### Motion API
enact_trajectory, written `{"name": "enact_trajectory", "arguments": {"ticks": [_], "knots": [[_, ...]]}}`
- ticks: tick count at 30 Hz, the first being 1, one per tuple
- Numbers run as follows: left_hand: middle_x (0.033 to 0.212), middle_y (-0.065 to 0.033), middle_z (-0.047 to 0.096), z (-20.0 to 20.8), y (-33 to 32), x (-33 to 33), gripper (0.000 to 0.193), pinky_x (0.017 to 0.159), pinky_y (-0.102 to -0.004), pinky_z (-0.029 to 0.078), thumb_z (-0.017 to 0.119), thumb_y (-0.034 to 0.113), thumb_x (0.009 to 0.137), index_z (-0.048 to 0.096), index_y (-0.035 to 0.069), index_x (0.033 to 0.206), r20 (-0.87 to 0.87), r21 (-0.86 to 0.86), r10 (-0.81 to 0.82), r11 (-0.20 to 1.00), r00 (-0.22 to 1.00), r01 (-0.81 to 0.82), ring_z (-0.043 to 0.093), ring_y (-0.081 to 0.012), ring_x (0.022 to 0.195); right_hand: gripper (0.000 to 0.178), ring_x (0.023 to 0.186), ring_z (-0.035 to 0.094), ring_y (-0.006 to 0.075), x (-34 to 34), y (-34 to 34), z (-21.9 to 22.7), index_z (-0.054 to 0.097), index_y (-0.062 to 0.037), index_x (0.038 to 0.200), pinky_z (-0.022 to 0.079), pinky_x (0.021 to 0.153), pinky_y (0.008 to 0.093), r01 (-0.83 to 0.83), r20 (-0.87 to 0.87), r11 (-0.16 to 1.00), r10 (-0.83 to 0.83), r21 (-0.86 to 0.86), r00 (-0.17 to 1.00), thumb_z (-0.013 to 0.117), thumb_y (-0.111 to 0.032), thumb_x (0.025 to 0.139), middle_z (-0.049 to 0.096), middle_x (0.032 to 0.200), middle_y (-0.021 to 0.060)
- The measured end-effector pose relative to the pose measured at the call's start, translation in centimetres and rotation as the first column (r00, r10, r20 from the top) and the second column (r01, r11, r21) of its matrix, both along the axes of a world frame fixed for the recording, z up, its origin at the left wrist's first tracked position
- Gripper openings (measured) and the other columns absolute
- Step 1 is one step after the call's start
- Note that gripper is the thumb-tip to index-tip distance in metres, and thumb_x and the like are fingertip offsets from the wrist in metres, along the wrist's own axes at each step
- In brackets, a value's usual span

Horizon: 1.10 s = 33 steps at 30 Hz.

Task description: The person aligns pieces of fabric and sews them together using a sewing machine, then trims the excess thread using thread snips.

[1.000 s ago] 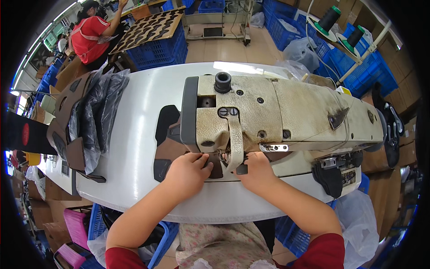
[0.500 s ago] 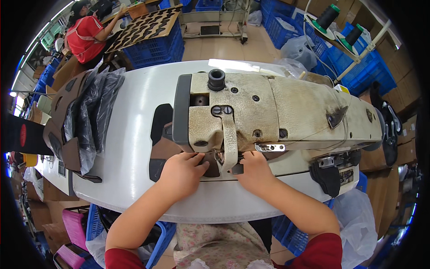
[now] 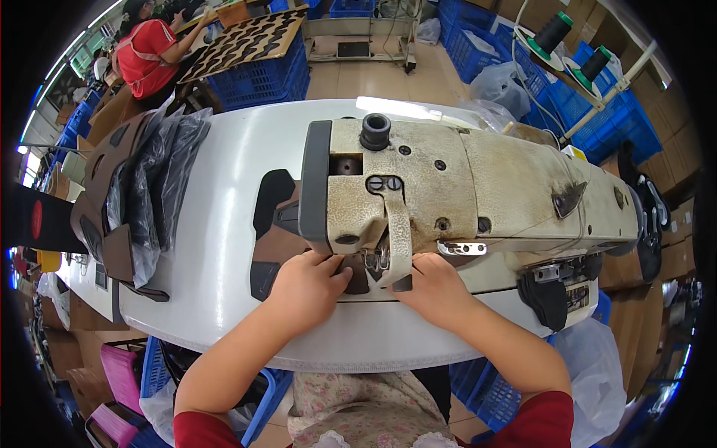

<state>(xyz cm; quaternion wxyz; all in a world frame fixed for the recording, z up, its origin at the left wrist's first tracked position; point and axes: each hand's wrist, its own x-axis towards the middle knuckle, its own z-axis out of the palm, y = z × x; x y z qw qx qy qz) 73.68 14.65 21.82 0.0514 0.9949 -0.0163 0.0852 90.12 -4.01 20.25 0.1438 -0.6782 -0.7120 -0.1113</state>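
A cream sewing machine (image 3: 426, 175) stands over a brown and black shoe-upper-like piece (image 3: 276, 250) lying flat on the white table. My left hand (image 3: 308, 293) presses and grips the piece's near edge left of the needle area, thumb and forefinger close together. On the other side of the presser foot (image 3: 378, 257), my right hand (image 3: 435, 290) holds the piece's small dark end (image 3: 402, 284). Its fingertips are partly hidden behind the machine's curved guard (image 3: 399, 239). The needle itself cannot be made out.
Similar brown pieces and dark plastic-wrapped ones (image 3: 160, 187) are stacked at the table's left. Black thread cones (image 3: 551, 36) stand back right near blue crates (image 3: 582, 112). A black pad (image 3: 543, 299) hangs by the machine's right side. A person in red (image 3: 146, 63) works at the far left.
The view has shifted slightly, so the machine sits a little farther right. Both hands keep their grip on the piece beside the presser foot; the far person's arms have moved.
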Motion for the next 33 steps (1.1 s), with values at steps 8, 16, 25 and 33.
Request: {"name": "enact_trajectory", "arguments": {"ticks": [8,16,25,33], "knots": [[0.086,-0.0089,0.063,0.1,0.6,0.5,0.031,0.068,-0.0393,0.050,0.063,0.013,0.074,0.069,0.017,0.104,-0.031,-0.112,0.012,0.994,0.999,-0.015,0.063,-0.0279,0.080,0.018,0.092,0.053,0.0208,0.6,-0.1,0.1,0.063,-0.0070,0.086,0.046,0.072,0.0317,-0.042,0.049,0.999,0.040,0.034,0.998,0.063,-0.012,0.069,0.057,0.104,0.0091],[0.102,-0.0101,0.067,-0.7,-0.1,-0.3,0.024,0.081,-0.0371,0.052,0.060,0.011,0.071,0.068,0.005,0.093,0.161,0.021,-0.109,0.994,0.981,0.107,0.062,-0.0264,0.101,0.021,0.083,0.058,0.0186,2.5,0.3,0.3,0.069,-0.0180,0.090,0.048,0.062,0.0320,-0.279,0.110,0.958,0.284,-0.060,0.952,0.066,-0.016,0.070,0.060,0.084,-0.0004],[0.098,-0.0058,0.069,1.5,1.5,0.8,0.025,0.074,-0.0375,0.054,0.061,0.010,0.068,0.071,0.008,0.090,-0.145,-0.476,0.127,0.860,0.981,-0.181,0.065,-0.0262,0.084,0.014,0.087,0.055,0.0199,2.1,0.2,0.0,0.057,-0.0066,0.077,0.048,0.076,0.0309,-0.292,0.119,0.956,0.289,0.006,0.950,0.059,-0.013,0.065,0.058,0.095,0.0079],[0.098,-0.0038,0.068,0.8,1.9,0.8,0.027,0.075,-0.0362,0.053,0.062,0.007,0.066,0.073,0.009,0.090,-0.018,-0.396,0.044,0.917,0.999,-0.047,0.064,-0.0245,0.089,0.013,0.090,0.058,0.0251,1.1,0.9,-1.2,0.063,-0.0106,0.083,0.048,0.078,0.0341,-0.192,-0.036,0.981,0.191,-0.026,0.981,0.063,-0.018,0.073,0.061,0.093,0.0095]]}}
